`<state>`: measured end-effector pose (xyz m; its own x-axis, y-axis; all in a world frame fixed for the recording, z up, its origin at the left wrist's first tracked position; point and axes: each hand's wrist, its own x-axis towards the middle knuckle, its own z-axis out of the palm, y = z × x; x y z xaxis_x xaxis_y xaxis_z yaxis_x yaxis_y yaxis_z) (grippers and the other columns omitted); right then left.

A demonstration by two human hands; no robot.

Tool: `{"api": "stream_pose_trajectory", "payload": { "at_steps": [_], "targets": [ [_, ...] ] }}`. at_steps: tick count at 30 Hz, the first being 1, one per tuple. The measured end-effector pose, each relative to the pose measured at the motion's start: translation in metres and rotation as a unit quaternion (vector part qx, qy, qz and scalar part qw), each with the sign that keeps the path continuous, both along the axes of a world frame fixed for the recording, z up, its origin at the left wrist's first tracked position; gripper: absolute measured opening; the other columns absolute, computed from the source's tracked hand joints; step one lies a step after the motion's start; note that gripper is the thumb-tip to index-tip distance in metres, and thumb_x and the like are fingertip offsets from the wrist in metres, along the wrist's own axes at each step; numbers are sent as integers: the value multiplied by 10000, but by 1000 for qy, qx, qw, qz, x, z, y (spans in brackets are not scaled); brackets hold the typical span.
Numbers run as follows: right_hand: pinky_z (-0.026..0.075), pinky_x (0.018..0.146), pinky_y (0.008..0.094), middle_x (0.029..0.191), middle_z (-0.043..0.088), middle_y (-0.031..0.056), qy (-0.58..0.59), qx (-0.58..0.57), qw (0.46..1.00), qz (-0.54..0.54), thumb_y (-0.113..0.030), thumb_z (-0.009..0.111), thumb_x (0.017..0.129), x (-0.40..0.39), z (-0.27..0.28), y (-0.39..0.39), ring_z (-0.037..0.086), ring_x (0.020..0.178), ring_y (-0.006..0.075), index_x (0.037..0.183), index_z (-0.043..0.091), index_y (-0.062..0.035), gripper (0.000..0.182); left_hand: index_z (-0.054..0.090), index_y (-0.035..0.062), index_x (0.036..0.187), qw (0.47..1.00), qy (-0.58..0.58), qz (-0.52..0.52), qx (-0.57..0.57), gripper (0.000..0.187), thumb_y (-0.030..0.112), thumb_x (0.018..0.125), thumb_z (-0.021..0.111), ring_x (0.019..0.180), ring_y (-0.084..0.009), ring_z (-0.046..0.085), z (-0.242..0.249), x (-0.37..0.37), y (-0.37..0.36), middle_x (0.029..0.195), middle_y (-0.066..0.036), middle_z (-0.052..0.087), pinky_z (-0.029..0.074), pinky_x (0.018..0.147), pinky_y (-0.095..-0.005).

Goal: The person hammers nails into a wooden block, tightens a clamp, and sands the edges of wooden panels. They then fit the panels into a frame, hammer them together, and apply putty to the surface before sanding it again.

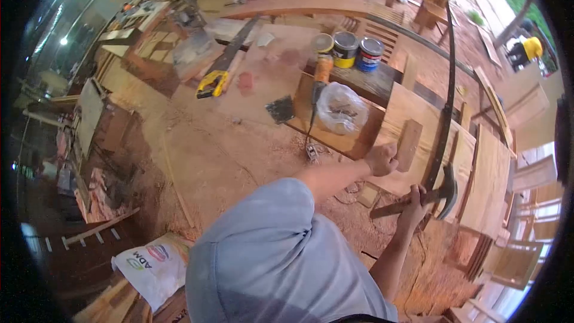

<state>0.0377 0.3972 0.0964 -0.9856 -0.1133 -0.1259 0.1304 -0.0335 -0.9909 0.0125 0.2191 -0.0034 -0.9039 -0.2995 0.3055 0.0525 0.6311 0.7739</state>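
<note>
My right hand [412, 204] is wrapped round the wooden handle of a claw hammer [447, 192], its dark head pointing right, beside a long dark bar [446, 113]. Just above it in view, my left hand [381, 159] is closed, fingers curled, at the lower left of a small wooden block [409, 143]. Whatever those fingers may hold is hidden or too small to make out. The block lies on a pale wooden panel [391, 110].
Beyond my left hand are a plastic bag [342, 107] of small dark pieces, an orange power tool [323, 72] with a cord, and several cans [345, 48]. A yellow-handled handsaw [216, 81] lies further left. A person in yellow [529, 48] is at far right.
</note>
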Motion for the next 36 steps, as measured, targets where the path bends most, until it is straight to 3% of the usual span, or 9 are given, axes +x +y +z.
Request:
{"api": "stream_pose_trajectory", "payload": {
  "at_steps": [6, 9, 13, 16, 18, 20, 23, 29, 36],
  "targets": [
    [354, 511, 225, 650, 491, -28, 81, 16, 996, 19, -120, 624, 905, 21, -34, -8, 443, 544, 63, 950, 633, 7, 135, 524, 0, 882, 976, -51, 51, 207, 142, 102, 881, 425, 788, -352, 630, 6, 25, 27, 802, -206, 629, 491, 668, -458],
    [423, 585, 242, 742, 565, 8, 89, 78, 992, 49, -76, 605, 922, 32, -33, -17, 515, 661, 68, 1007, 626, 19, 129, 536, 6, 881, 684, -29, 64, 726, 144, -11, 773, 442, 730, -224, 594, 58, 41, 51, 817, -121, 581, 502, 602, -324],
    [479, 695, 277, 948, 621, 76, 185, 72, 980, 17, -17, 590, 919, 41, -31, -27, 571, 816, 134, 1050, 591, 49, 147, 558, 10, 925, 642, 19, -15, 766, 193, -2, 761, 456, 659, -204, 567, 70, 53, 52, 827, -106, 584, 481, 533, -308],
    [474, 711, 272, 937, 617, 66, 141, 22, 989, 32, -27, 596, 918, 50, -22, -25, 566, 823, 138, 1022, 593, 59, 135, 592, 25, 897, 735, -18, -2, 678, 187, 67, 784, 450, 655, -209, 571, 98, 72, 53, 826, -108, 599, 479, 530, -301],
    [479, 771, 313, 1019, 626, 73, 72, 23, 995, 57, -107, 595, 940, 52, -47, -11, 585, 895, 164, 1167, 537, 36, 275, 612, 29, 828, 798, -85, -52, 595, 216, 132, 805, 423, 600, -194, 549, 48, 63, 50, 752, -101, 586, 461, 508, -290],
    [476, 823, 353, 1054, 629, 76, 53, 124, 990, 41, -226, 613, 940, 67, -20, -7, 594, 929, 176, 1179, 512, 16, 355, 612, 38, 776, 742, -111, -48, 660, 223, 145, 803, 419, 532, -168, 500, 58, 75, 50, 666, -88, 559, 404, 462, -292],
    [480, 737, 339, 948, 644, 75, 128, 135, 982, -28, -177, 656, 906, 69, -36, 6, 593, 824, 165, 1073, 580, 8, 261, 594, 37, 701, 951, -74, 34, 300, 185, 150, 793, 481, 474, -113, 429, 45, 70, 24, 583, -17, 499, 284, 421, -269],
    [427, 573, 219, 794, 568, 31, 95, 95, 987, -83, -96, 647, 903, 81, -44, 11, 545, 697, 81, 943, 600, -12, 104, 722, 56, 867, 776, -255, -232, 527, 64, 76, 851, 663, 504, -17, 408, 83, 93, 23, 685, 49, 613, 292, 445, -193],
    [463, 590, 319, 784, 628, 68, 109, 180, 969, -130, -116, 688, 861, 75, -23, -27, 575, 673, 160, 938, 638, -18, 135, 703, 19, 985, 809, -199, -258, 489, 134, 102, 885, 671, 644, -45, 550, 56, 75, 6, 815, 16, 672, 428, 535, -210]
  ]
}}
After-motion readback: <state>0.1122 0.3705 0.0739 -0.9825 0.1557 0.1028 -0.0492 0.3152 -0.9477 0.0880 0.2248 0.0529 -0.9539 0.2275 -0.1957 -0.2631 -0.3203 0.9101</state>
